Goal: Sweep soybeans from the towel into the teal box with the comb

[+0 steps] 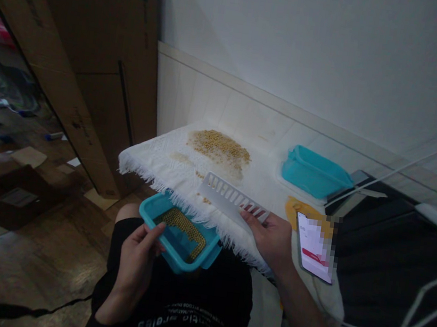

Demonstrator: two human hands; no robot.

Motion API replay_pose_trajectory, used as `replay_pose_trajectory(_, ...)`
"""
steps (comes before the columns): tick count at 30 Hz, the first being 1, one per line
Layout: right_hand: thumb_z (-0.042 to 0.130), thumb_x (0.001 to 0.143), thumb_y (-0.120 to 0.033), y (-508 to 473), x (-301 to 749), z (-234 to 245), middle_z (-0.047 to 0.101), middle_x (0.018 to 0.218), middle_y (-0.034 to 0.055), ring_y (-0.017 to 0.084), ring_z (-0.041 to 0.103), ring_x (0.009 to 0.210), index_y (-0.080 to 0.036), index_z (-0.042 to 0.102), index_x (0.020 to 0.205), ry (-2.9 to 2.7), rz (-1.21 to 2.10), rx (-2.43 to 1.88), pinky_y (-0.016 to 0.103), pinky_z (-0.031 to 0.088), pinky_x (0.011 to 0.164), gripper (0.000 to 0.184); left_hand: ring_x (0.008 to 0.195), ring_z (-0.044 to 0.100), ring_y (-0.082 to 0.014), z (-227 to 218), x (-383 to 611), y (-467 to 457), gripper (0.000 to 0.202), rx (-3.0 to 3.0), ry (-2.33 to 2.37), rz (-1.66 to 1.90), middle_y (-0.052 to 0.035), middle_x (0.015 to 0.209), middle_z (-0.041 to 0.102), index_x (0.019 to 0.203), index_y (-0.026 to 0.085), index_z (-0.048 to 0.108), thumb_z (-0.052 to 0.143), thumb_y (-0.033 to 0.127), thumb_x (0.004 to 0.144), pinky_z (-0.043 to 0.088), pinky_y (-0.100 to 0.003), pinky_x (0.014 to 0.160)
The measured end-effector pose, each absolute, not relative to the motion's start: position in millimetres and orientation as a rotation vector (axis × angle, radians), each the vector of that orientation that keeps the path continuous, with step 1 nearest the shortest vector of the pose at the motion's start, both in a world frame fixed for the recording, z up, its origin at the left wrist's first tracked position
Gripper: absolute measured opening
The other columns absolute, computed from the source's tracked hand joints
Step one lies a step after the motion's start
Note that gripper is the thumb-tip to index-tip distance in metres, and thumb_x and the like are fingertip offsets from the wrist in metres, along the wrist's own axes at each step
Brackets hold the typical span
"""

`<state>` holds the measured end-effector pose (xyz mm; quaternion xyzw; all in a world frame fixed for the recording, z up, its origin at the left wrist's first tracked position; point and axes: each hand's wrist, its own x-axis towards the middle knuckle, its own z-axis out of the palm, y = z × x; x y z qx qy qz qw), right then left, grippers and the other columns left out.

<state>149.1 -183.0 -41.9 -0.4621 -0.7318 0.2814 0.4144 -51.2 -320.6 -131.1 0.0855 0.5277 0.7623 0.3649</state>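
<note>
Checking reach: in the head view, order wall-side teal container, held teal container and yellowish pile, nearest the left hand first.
1. Held teal container: in left hand.
2. Yellowish pile: ahead, on white cloth.
3. Wall-side teal container: far right.

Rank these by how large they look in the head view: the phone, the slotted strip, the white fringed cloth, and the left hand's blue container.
1. White fringed cloth
2. Blue container in the left hand
Unranked: phone and slotted strip look alike; the right hand covers part of the strip.

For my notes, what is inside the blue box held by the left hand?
Small yellowish beans lie inside the blue box. The bottom beneath them is covered and hidden.
</note>
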Motion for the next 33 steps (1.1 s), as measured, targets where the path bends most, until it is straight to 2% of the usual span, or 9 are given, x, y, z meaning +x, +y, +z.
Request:
replay_pose_trajectory(4,0.073,0.075,-0.047,-188.7,149.5,-32.9,0.080,0.078,0.0059,0.028,0.075,0.071,-0.021,0.082,0.079,-1.813,0.707,-1.137,0.034,0.058,0.060,0.028,0.048,0.044,-0.0096,-131.7,-51.7,-321.7,0.038,0.224,1.357,1.961,0.0041,0.049,0.051,0.054,0.019,0.056,0.088,0.036,0.065,0.036,-0.022,0.048)
replay_pose_trajectory(8,0.072,0.076,-0.051,-177.7,152.0,-35.7,0.080,0.082,0.0079,0.029,0.076,0.077,-0.018,0.082,0.081,-1.704,0.547,-1.173,0.036,0.059,0.067,0.035,0.048,0.044,-0.0090,-133.4,-51.9,-321.4,0.038,0.242,1.347,1.954,0.0041,0.050,0.052,0.055,0.018,0.057,0.088,0.037,0.066,0.037,-0.021,0.049)
replay_pose_trajectory(25,0.071,0.079,-0.051,-167.4,155.6,-50.7,0.080,0.078,0.0088,0.028,0.075,0.071,-0.016,0.082,0.083,-1.752,0.482,-1.205,0.034,0.057,0.062,0.036,0.048,0.043,-0.0086,-135.8,-52.0,-320.8,0.039,0.244,1.339,1.953,0.0051,0.050,0.051,0.055,0.018,0.056,0.088,0.037,0.067,0.036,-0.021,0.048)
replay_pose_trajectory(33,0.072,0.078,-0.049,-170.3,156.2,-51.5,0.080,0.079,0.0093,0.028,0.076,0.073,-0.015,0.082,0.083,-1.713,0.491,-1.192,0.034,0.058,0.065,0.035,0.047,0.043,-0.0089,-134.7,-51.8,-321.8,0.041,0.224,1.352,1.964,0.0057,0.048,0.049,0.054,0.019,0.054,0.089,0.038,0.064,0.037,-0.021,0.048)
